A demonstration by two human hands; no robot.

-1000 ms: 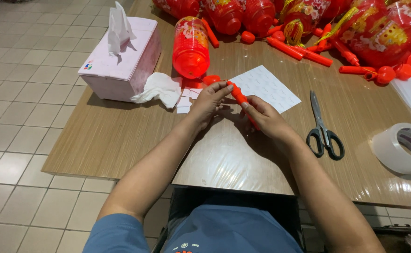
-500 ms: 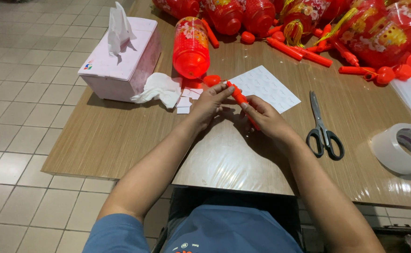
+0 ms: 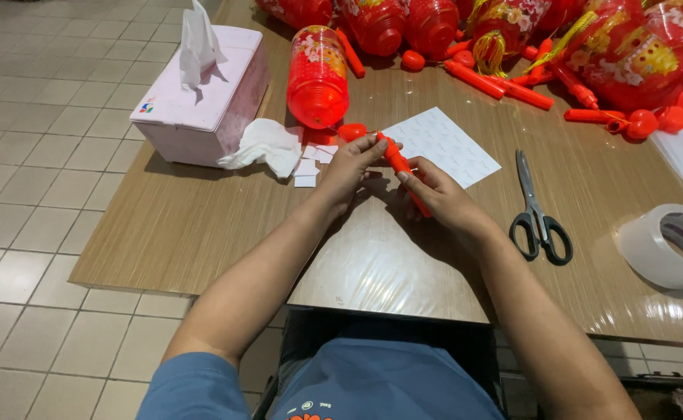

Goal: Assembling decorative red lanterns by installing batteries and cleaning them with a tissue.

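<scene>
Both of my hands meet over the wooden table on a thin red plastic stick. My left hand pinches the stick's upper end with its fingertips. My right hand grips the lower part, and the stick's end pokes out under its fingers. Just behind my hands lies a white sheet of small stickers. A red cylindrical lantern lies on its side beyond my left hand, with a small red cap at its near end.
A pink tissue box and a crumpled tissue sit at the left. Black-handled scissors and a tape roll lie at the right. Several red lanterns and red sticks crowd the far edge.
</scene>
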